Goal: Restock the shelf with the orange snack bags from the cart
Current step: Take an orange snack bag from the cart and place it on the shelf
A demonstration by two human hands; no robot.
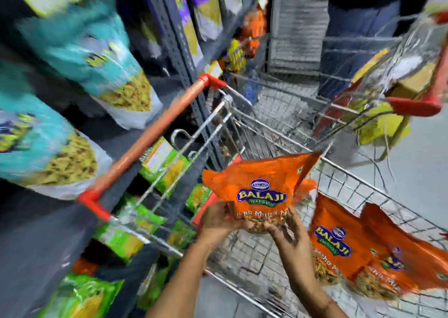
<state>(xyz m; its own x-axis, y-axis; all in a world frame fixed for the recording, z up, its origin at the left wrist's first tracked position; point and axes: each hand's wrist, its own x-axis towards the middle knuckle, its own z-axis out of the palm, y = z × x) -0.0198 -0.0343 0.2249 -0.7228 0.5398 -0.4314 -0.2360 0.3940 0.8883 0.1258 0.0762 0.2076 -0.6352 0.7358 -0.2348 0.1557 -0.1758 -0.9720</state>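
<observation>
**Orange bag held over the cart**

A shop aisle: a dark shelf (169,34) of teal and green bags runs along the left, beside a wire cart (351,189) with a red handle. Over the cart's near end, both hands hold one orange bag (259,184) upright by its bottom edge. Left hand (218,223) and right hand (288,235) have fingers curled, pinching it. Two more orange bags (363,247) lie against the cart's right side.

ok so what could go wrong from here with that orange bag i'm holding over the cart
1. Both hands, left hand and right hand, pinch only the bottom edge of the orange Balaji snack bag, so its top may flop or slip back into the wire shopping cart.
2. The cart's orange handle bar lies between the bag and the shelf; the bag could snag on it.
</observation>
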